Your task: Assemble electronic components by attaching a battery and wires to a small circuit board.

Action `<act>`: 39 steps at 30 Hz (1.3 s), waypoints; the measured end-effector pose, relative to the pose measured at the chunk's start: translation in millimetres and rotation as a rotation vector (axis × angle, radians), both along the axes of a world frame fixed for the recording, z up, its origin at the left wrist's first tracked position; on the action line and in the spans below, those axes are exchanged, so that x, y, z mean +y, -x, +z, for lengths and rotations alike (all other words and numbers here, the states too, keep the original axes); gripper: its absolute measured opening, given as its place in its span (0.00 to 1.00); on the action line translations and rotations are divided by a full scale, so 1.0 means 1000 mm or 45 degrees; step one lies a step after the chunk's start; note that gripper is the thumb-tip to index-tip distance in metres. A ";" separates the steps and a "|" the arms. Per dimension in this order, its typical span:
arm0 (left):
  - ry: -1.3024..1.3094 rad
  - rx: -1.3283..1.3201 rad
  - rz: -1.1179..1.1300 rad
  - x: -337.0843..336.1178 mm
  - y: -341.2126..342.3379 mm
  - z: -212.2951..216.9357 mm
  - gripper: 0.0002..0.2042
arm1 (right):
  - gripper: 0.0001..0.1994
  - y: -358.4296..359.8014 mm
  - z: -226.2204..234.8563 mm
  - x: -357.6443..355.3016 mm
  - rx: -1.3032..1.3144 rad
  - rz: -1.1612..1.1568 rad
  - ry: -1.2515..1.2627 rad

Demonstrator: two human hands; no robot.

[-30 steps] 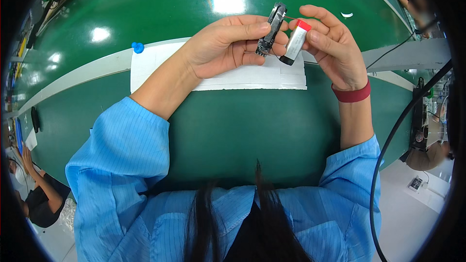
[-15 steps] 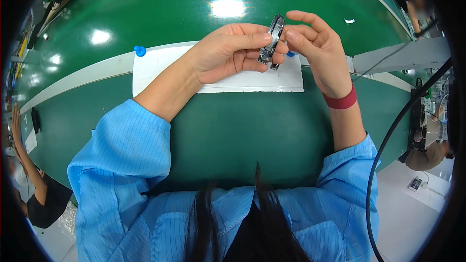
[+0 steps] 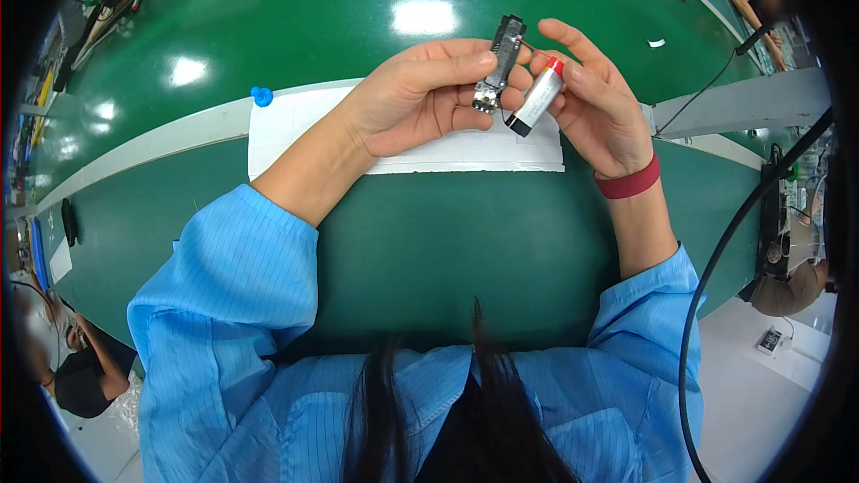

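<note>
My left hand (image 3: pixel 420 98) pinches a small black oblong part (image 3: pixel 499 63) between thumb and fingers, holding it up above the table. Right beside it, my right hand (image 3: pixel 595 103) grips a short silver cylinder with a red top and a black bottom (image 3: pixel 537 97). A thin red wire runs from the black part toward the cylinder's red end. Both hands hover over a white sheet (image 3: pixel 295 125) lying on the green table (image 3: pixel 447 233).
A small blue piece (image 3: pixel 261 96) sits at the sheet's upper left corner. A pale strip crosses the green table. A black cable (image 3: pixel 716 268) curves down on the right. Other people are at the left edge and far upper right.
The silver cylinder, tucked behind my right fingers half a second ago, is out in plain sight again beside the black part. Both hands stay in the same spot.
</note>
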State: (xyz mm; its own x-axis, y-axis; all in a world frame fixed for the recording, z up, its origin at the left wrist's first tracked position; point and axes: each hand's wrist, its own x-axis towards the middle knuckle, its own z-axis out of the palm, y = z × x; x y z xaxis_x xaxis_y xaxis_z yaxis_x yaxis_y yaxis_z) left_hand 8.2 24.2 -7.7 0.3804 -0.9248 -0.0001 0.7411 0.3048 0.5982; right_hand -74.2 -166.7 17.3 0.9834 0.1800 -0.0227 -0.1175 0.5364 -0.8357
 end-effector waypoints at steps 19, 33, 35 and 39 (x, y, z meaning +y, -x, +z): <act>-0.327 -0.506 0.234 -0.005 0.015 0.002 0.16 | 0.15 0.006 0.017 0.029 -0.283 -0.649 0.979; -0.388 -0.530 0.270 -0.006 0.017 0.003 0.16 | 0.13 0.006 0.015 0.032 -0.346 -0.690 1.067; -0.384 -0.531 0.266 -0.003 0.016 0.001 0.16 | 0.13 0.005 0.013 0.035 -0.350 -0.687 1.066; -0.395 -0.529 0.272 -0.013 0.017 0.002 0.16 | 0.14 0.006 0.012 0.025 -0.359 -0.691 1.048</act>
State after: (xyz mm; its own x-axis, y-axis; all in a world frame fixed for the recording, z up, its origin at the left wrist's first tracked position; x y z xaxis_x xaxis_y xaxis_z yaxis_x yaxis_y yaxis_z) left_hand -9.2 10.9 -6.0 0.5855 -0.8077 -0.0697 0.3650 0.1858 0.9123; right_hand -79.8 -141.5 29.3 0.9163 -0.2581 0.3064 0.2276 -0.2939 -0.9283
